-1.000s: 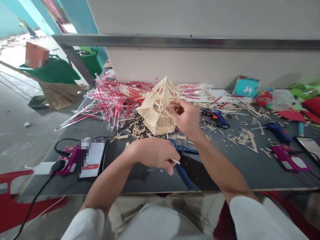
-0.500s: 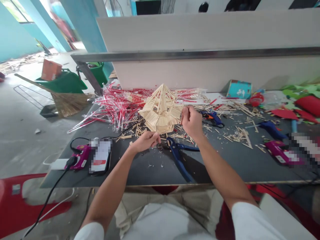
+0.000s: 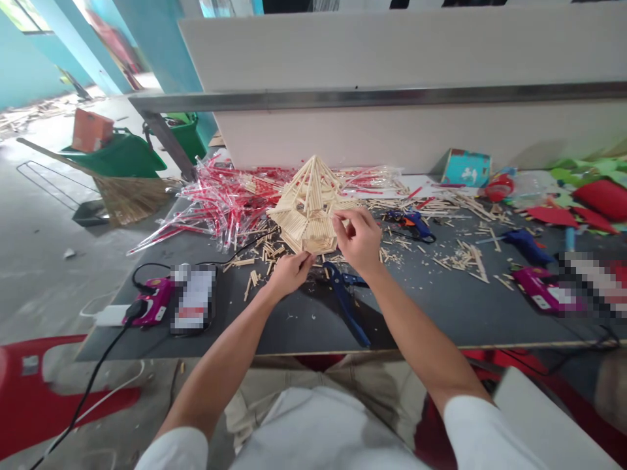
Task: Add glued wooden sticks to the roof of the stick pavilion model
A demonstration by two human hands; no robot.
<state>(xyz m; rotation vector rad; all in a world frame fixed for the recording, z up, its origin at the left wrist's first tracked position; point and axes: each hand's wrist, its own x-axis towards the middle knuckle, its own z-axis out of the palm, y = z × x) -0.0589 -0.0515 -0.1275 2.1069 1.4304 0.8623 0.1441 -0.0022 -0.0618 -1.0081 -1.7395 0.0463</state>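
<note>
A small house model of pale wooden sticks (image 3: pixel 309 205), with a pointed roof, stands on the dark table (image 3: pixel 441 313). My right hand (image 3: pixel 359 238) is at the model's right side, fingers pinched on the stick wall. My left hand (image 3: pixel 290 271) is just below the model's front, fingers curled around a short stick. Blue-handled cutters (image 3: pixel 345 297) lie on the table between my forearms.
Red and clear wrappers (image 3: pixel 220 199) are heaped behind the model. Loose sticks (image 3: pixel 465 258) litter the table. Purple glue guns lie at the left (image 3: pixel 151 303) and right (image 3: pixel 541 290), a blue glue gun (image 3: pixel 409 222) near the model. A phone (image 3: pixel 192 307) lies left. A red chair (image 3: pixel 34 391) stands at lower left.
My left hand moved up from the table's front to the model's base with the short stick. My right hand shifted from the roof down to the model's right wall.
</note>
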